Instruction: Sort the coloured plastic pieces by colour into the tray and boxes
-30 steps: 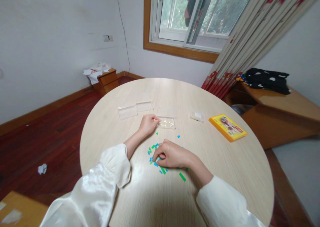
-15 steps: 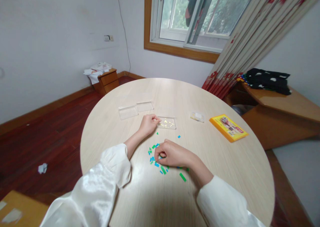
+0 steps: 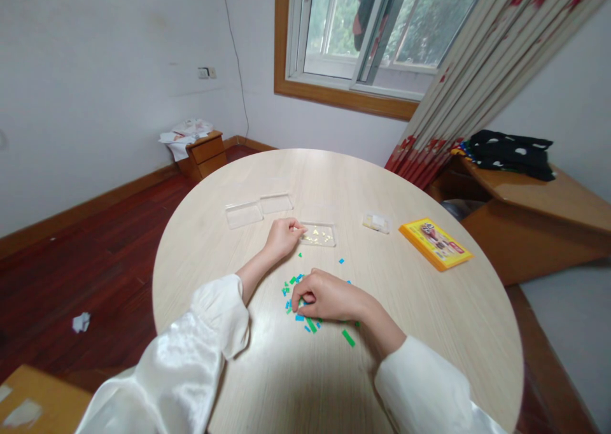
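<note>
My left hand (image 3: 285,238) is closed at the left edge of a shallow clear plastic box (image 3: 335,237), its fingertips pinching the rim. Small pale-yellow pieces (image 3: 316,233) lie scattered inside this box. Nearer to me, a loose ring of small flat green and blue pieces (image 3: 311,325) is spread on the tabletop, partly hidden beneath my right hand (image 3: 327,296). That hand is low over them, thumb and forefinger brought together at the left side of the pile; anything between the tips is too small to make out. A longer green strip (image 3: 348,338) lies below the right wrist.
Two more clear trays (image 3: 244,215) stand left of the box on the round table (image 3: 405,370). To the right are a small clear packet (image 3: 376,223) and a yellow box (image 3: 436,244) with a picture. A stray blue piece (image 3: 342,261) lies near the clear box.
My right hand has shifted slightly left and down over the green and blue pieces, its fingertips now covering part of the blue ones. My left hand stays at the box.
</note>
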### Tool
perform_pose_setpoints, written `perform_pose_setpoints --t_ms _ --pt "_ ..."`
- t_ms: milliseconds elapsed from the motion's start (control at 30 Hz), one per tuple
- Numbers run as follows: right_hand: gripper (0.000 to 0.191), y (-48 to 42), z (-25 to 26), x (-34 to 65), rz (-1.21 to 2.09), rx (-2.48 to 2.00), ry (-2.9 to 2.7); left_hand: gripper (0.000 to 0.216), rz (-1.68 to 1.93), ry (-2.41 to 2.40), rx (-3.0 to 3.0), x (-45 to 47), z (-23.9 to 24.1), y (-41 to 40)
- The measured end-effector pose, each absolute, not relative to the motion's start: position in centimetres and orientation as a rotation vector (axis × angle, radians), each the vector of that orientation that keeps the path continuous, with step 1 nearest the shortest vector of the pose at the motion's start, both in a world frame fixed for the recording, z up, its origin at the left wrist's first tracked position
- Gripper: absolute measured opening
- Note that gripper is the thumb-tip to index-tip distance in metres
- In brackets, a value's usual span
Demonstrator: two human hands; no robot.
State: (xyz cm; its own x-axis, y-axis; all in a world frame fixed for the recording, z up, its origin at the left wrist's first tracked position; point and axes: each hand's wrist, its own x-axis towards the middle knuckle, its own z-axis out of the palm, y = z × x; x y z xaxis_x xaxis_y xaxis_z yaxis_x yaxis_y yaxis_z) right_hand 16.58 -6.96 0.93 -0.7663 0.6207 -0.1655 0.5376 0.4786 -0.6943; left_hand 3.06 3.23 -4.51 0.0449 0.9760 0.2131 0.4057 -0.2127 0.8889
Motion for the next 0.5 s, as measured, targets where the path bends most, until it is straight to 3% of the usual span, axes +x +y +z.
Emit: perform_pose_setpoints --t_ms 500 --pt "0.02 -7.31 0.84 15.97 1.02 -1.06 -2.676 0.017 1.157 1.408 1.675 3.09 -4.22 3.04"
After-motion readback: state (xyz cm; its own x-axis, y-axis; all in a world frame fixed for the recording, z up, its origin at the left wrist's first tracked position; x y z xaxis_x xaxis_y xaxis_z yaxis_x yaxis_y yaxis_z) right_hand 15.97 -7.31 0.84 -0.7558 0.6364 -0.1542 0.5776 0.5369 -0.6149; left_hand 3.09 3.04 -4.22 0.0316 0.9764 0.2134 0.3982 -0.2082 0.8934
